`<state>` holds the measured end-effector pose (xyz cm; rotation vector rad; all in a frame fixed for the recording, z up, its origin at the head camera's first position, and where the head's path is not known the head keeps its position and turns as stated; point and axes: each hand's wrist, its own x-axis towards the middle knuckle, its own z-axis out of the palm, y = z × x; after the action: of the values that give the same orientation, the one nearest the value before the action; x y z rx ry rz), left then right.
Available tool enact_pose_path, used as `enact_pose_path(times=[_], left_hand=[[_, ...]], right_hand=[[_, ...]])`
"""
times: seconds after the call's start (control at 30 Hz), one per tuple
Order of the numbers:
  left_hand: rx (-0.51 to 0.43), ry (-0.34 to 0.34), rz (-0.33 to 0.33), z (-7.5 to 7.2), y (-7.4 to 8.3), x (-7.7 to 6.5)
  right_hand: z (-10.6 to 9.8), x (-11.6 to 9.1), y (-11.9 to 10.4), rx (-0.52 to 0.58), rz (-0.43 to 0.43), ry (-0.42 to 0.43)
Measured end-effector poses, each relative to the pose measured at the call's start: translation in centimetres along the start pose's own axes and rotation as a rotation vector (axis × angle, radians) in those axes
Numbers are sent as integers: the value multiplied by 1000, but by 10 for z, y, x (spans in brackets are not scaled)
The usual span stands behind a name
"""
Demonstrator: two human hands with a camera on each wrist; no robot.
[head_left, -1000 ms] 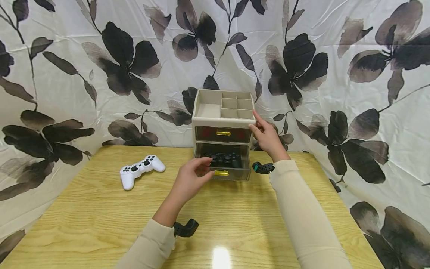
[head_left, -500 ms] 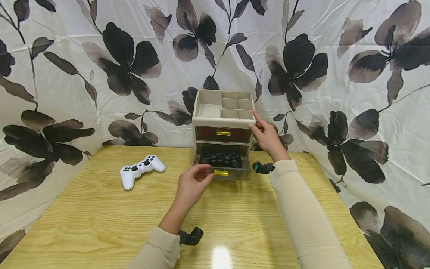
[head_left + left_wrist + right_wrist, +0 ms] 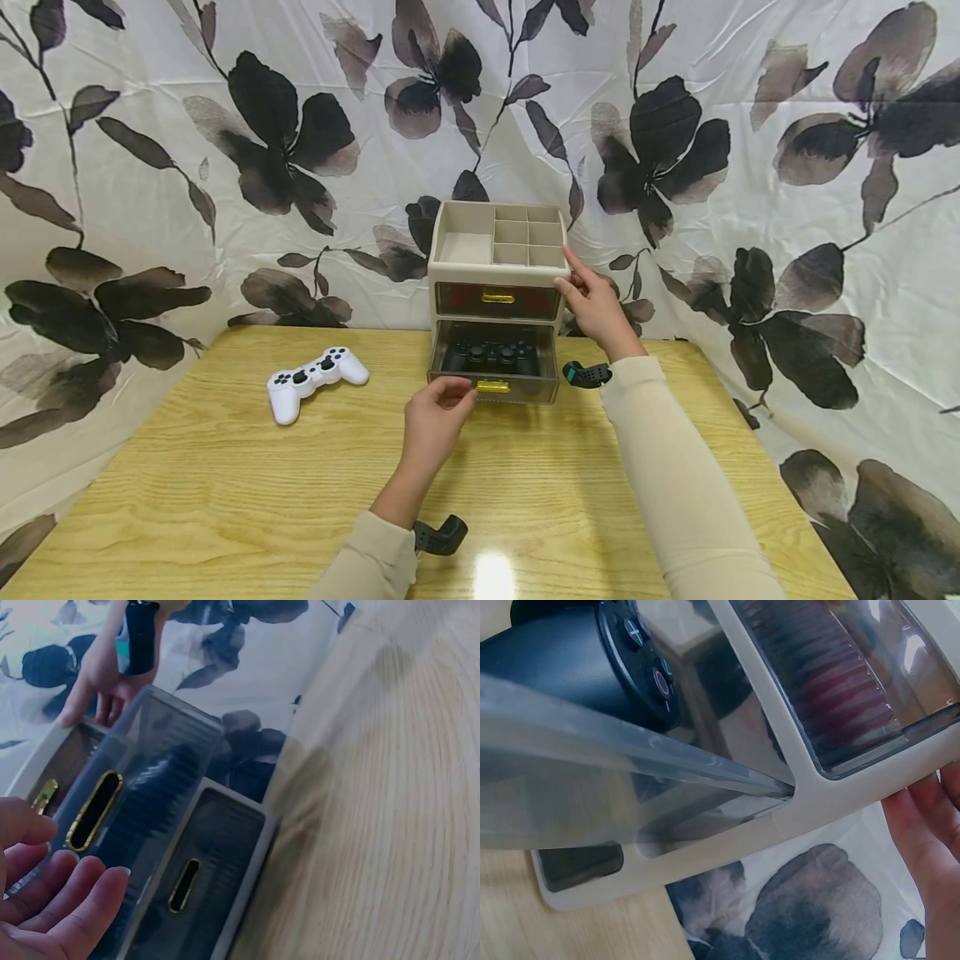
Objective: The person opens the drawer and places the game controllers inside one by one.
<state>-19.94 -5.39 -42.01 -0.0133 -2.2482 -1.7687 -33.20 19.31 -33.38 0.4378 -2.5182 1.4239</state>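
Note:
A cream desk organizer [image 3: 498, 273] stands at the back of the table, its middle smoky drawer [image 3: 525, 388] pulled out. Inside that drawer lies a black game controller [image 3: 491, 357]. My left hand [image 3: 435, 421] hovers at the drawer's front left corner, near the gold-rimmed handle [image 3: 95, 810], fingers loosely bent and holding nothing. Contact with the drawer front cannot be made out. With my right hand [image 3: 596, 308] I grip the organizer's right side, thumb at the front edge and fingers along the side wall [image 3: 855, 787]. A white game controller [image 3: 318, 380] lies on the table's left.
The organizer's top has an open tray [image 3: 467, 247] and several small compartments [image 3: 512, 232]. Its upper drawer [image 3: 465, 300] is closed, as is the bottom drawer [image 3: 214, 855]. Floral fabric [image 3: 292, 150] hangs behind the wooden table [image 3: 225, 500].
My left hand has drawn back from over the drawer toward me, stopping in front of its left corner and uncovering the black controller. The right hand, drawer and white controller have stayed put.

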Motion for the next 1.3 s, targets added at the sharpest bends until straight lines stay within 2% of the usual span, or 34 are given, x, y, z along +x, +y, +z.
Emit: enact_pose_path(times=[0.13,0.3,0.6,0.97,1.3], left_hand=[[-80,-6,-34,5,-1,0],[-138,10,-65,11,-3,0],[-295,76,-96,25,-9,-1],[-426,180,-102,35,-6,-3],[-540,272,-207,43,0,2]], right_hand=[[0,1,0,-3,-15,10],[-1,1,0,-14,-24,13],[-1,0,0,-35,-23,21],[-1,-1,-2,-33,-16,20],[0,-2,-2,-17,-11,21]])
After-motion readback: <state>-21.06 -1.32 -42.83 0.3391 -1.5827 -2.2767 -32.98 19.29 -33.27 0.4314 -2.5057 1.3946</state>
